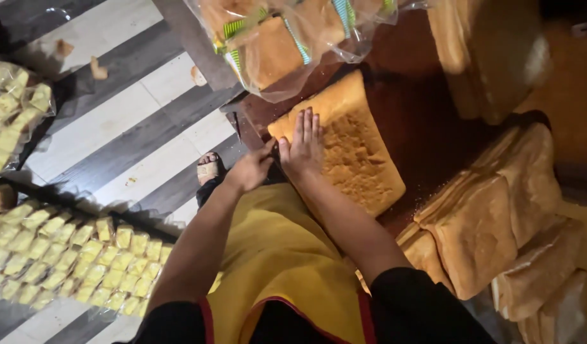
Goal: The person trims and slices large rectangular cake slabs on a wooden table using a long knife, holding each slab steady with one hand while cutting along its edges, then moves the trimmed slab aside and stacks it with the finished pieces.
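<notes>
Both hands on bread slab point(351, 153): right hand point(304, 150) grip flat, released; left hand point(249, 171) grip clenched at edge.

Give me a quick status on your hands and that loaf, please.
Right hand flat on the bread slab, fingers spread. Left hand at the slab's near edge. Bagged bread lies just beyond it, stacked loaves alongside.

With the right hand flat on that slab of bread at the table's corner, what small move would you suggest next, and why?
Probably bring the left hand fully onto the slab of bread. The right hand lies flat on the slab's near end, while the left only touches its edge at the table corner, where the slab sits close to the drop. A second palm would steady it.
</notes>
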